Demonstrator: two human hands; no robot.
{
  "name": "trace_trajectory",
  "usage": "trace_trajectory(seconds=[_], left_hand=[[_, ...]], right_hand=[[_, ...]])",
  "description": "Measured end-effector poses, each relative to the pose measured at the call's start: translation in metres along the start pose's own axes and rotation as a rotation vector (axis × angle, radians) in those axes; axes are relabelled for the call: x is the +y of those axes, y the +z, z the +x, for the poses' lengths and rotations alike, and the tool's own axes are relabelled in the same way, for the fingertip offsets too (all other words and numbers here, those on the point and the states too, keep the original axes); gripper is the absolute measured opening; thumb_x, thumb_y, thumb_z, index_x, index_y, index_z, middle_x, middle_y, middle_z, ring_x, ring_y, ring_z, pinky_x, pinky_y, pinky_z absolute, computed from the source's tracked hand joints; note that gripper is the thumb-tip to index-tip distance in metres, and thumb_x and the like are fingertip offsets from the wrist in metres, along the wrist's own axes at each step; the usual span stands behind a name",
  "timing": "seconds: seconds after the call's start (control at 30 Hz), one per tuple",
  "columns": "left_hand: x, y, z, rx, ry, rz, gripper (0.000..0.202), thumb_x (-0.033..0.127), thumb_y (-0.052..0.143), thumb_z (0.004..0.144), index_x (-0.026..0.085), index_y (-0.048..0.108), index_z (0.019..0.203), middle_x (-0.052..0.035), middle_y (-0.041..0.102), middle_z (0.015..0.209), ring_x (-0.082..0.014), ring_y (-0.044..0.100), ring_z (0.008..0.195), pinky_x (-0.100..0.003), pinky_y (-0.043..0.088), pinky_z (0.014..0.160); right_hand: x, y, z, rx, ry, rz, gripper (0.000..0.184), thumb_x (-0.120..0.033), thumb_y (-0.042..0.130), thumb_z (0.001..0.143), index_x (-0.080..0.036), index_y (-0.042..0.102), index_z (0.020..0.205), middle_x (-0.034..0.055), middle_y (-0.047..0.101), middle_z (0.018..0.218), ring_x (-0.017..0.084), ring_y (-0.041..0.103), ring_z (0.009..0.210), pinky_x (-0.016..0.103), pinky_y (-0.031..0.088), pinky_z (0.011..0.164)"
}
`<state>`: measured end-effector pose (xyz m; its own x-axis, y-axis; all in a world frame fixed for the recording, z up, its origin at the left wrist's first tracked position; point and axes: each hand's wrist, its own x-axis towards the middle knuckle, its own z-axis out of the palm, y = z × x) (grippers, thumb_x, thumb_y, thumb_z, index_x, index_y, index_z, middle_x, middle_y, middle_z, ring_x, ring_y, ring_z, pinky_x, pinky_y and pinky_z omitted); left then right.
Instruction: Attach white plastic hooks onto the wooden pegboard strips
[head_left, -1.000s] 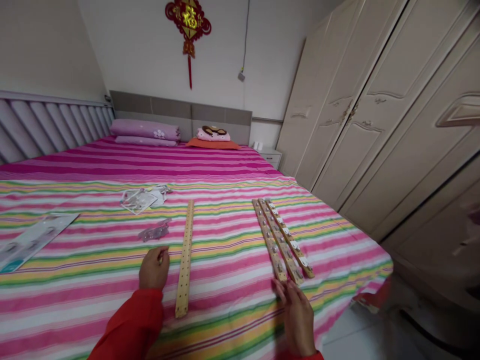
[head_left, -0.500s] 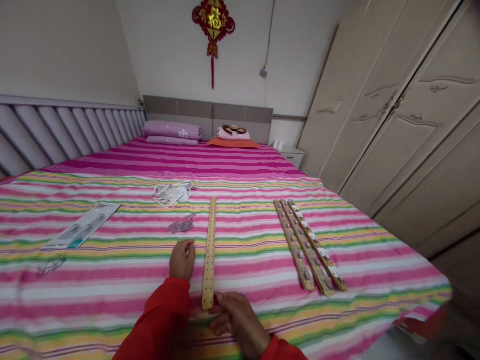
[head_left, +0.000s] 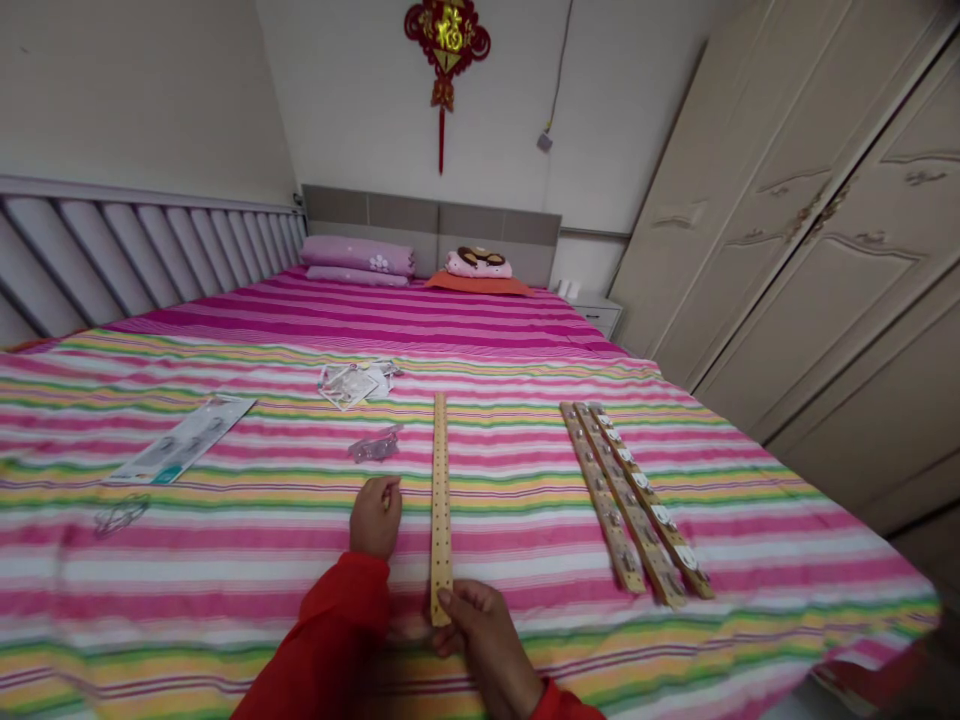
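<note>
A long wooden strip [head_left: 440,495] with rows of small holes lies lengthwise on the striped bedsheet [head_left: 225,560]. My right hand [head_left: 480,635] is closed on its near end, thumb on top. My left hand [head_left: 375,515], in a red sleeve, rests just left of the strip with fingers curled; whether they hold something is hidden. A small clear bag of metal parts [head_left: 373,446] lies just beyond my left hand.
Three wooden strips [head_left: 634,500] fitted with metal clips lie side by side to the right. Opened clear packets [head_left: 351,383] and a long printed card [head_left: 181,451] lie to the left. Pillows [head_left: 358,258] are at the headboard, a wardrobe [head_left: 810,230] along the right.
My right hand left the three clip-fitted strips on the right and came over to grip the near end of the plain strip. The view swung right to left.
</note>
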<state>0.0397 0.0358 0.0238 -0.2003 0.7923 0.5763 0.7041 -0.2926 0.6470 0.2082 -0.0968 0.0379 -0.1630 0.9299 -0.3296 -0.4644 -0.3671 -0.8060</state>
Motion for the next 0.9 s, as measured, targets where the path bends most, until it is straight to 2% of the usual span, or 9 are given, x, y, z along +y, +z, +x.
trace_trajectory(seconds=[0.27, 0.43, 0.6, 0.67, 0.77, 0.83, 0.9], left_hand=[[-0.001, 0.001, 0.0, 0.01, -0.007, -0.026, 0.018, 0.026, 0.048, 0.08, 0.018, 0.063, 0.084, -0.0053, 0.063, 0.08, -0.0176, 0.059, 0.074, -0.03, 0.048, 0.069], [0.0, 0.001, 0.001, 0.024, -0.02, -0.052, 0.018, 0.027, 0.048, 0.079, 0.018, 0.064, 0.083, -0.0056, 0.063, 0.08, -0.018, 0.059, 0.075, -0.03, 0.047, 0.071], [0.004, 0.0, 0.0, 0.045, -0.087, -0.154, 0.019, 0.031, 0.051, 0.076, 0.019, 0.064, 0.081, -0.0044, 0.062, 0.078, -0.0166, 0.057, 0.071, -0.03, 0.046, 0.067], [0.004, -0.002, 0.001, 0.083, -0.169, -0.233, 0.021, 0.033, 0.053, 0.074, 0.018, 0.064, 0.081, -0.0036, 0.061, 0.076, -0.0152, 0.055, 0.066, -0.028, 0.046, 0.063], [0.001, -0.009, 0.011, 0.214, -0.311, -0.331, 0.027, 0.037, 0.054, 0.071, 0.016, 0.065, 0.084, -0.0028, 0.059, 0.074, -0.0139, 0.053, 0.063, -0.027, 0.045, 0.06], [-0.003, -0.016, 0.024, 0.308, -0.379, -0.319, 0.028, 0.036, 0.054, 0.069, 0.016, 0.064, 0.085, -0.0029, 0.06, 0.076, -0.0144, 0.053, 0.065, -0.028, 0.046, 0.063], [-0.008, -0.023, 0.039, 0.354, -0.406, -0.222, 0.026, 0.034, 0.053, 0.067, 0.016, 0.065, 0.082, -0.0037, 0.06, 0.077, -0.0163, 0.054, 0.069, -0.031, 0.047, 0.068]], right_hand=[[-0.011, -0.023, -0.013, 0.033, -0.02, -0.025, 0.039, -0.046, 0.079, 0.06, -0.01, 0.066, 0.07, 0.0034, 0.065, 0.062, 0.008, 0.055, 0.039, 0.018, 0.042, 0.038], [-0.015, -0.029, -0.013, -0.007, 0.001, -0.064, 0.04, -0.047, 0.077, 0.063, -0.01, 0.065, 0.07, 0.0057, 0.067, 0.065, 0.008, 0.056, 0.039, 0.017, 0.043, 0.039], [-0.009, -0.037, -0.009, 0.075, 0.017, -0.167, 0.049, -0.061, 0.07, 0.064, -0.013, 0.058, 0.065, -0.0012, 0.054, 0.042, 0.01, 0.051, 0.032, 0.017, 0.038, 0.032], [-0.008, -0.044, -0.008, 0.123, -0.026, -0.205, 0.051, -0.064, 0.065, 0.066, -0.015, 0.055, 0.062, -0.0027, 0.051, 0.04, 0.008, 0.046, 0.03, 0.016, 0.033, 0.029], [-0.015, -0.056, -0.009, 0.177, -0.137, -0.263, 0.05, -0.063, 0.062, 0.071, -0.015, 0.055, 0.06, -0.004, 0.049, 0.042, 0.005, 0.038, 0.029, 0.015, 0.026, 0.03], [-0.024, -0.061, -0.01, 0.184, -0.225, -0.298, 0.047, -0.06, 0.062, 0.073, -0.015, 0.056, 0.06, -0.0039, 0.049, 0.045, 0.004, 0.038, 0.032, 0.016, 0.026, 0.034], [-0.033, -0.061, -0.011, 0.17, -0.276, -0.311, 0.045, -0.059, 0.063, 0.073, -0.015, 0.057, 0.062, -0.0029, 0.052, 0.049, 0.004, 0.039, 0.035, 0.017, 0.027, 0.036]])
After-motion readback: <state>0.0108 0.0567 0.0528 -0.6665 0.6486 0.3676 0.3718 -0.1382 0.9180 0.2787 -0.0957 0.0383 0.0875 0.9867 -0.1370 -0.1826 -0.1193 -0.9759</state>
